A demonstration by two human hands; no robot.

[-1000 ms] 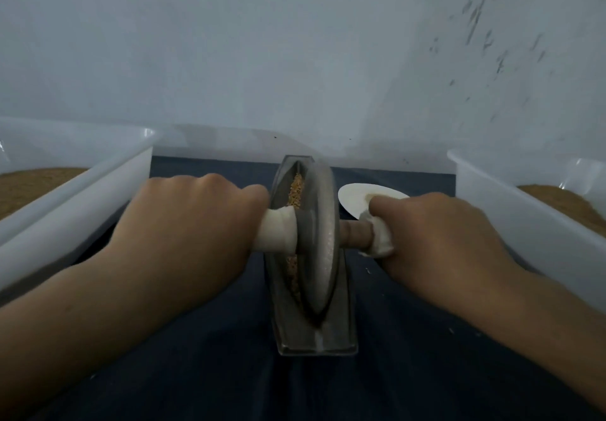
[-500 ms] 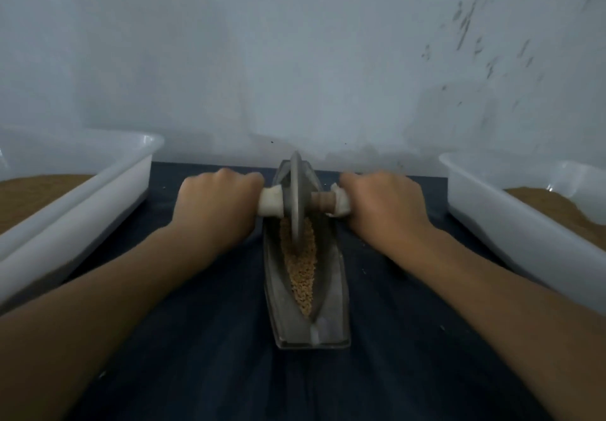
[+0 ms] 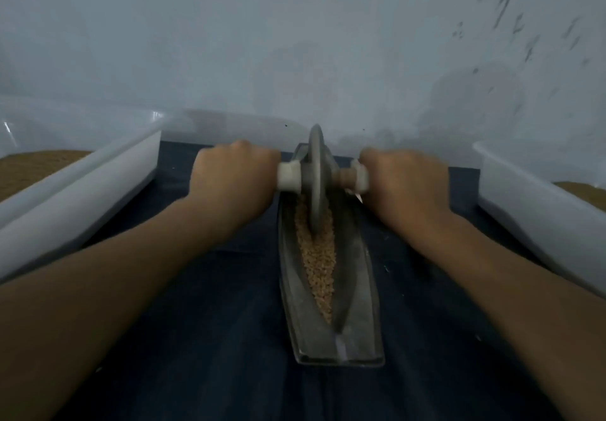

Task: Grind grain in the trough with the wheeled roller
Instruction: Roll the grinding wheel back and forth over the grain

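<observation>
A grey boat-shaped metal trough lies lengthwise on the dark blue cloth in the middle. Tan grain fills its groove. The wheeled roller, a grey metal disc on an axle with white-wrapped handles, stands on edge in the far part of the trough. My left hand grips the left handle. My right hand grips the right handle. Both arms are stretched forward.
A white plastic bin with brown grain stands on the left. Another white bin with brown grain stands on the right. A pale wall rises right behind the trough's far end. Dark blue cloth covers the surface.
Both hands have pushed the roller from the near part of the trough to its far end. The grain behind the wheel is now uncovered, and the white dish by the right hand is hidden.
</observation>
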